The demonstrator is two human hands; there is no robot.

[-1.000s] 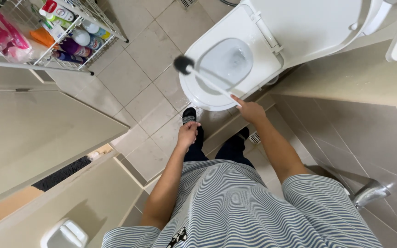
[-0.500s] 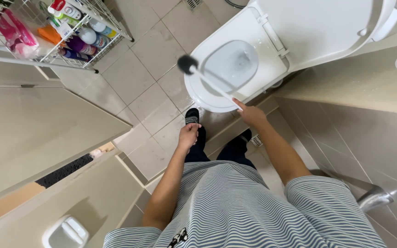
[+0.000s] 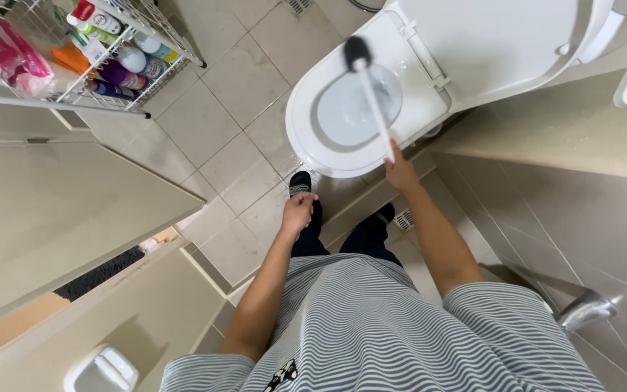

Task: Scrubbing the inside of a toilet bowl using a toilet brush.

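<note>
My right hand (image 3: 400, 173) grips the white handle of a toilet brush (image 3: 371, 94), whose black head is raised over the far rim of the white toilet bowl (image 3: 306, 138). The toilet lid (image 3: 502, 36) stands up behind the bowl. My left hand (image 3: 297, 213) hangs loosely curled in front of my dark trousers, holding nothing, just above my black-socked left foot (image 3: 300, 182) by the base of the bowl.
A white wire rack (image 3: 103, 80) with several bottles and a pink bag stands at the upper left. Beige tiled floor (image 3: 219, 138) lies between rack and toilet. A beige partition (image 3: 59, 218) is on the left, a metal tap (image 3: 582, 311) on the right wall.
The brush head has swung from the bowl's left rim up and right over the bowl. My right hand moved slightly with it. The left hand stays where it was.
</note>
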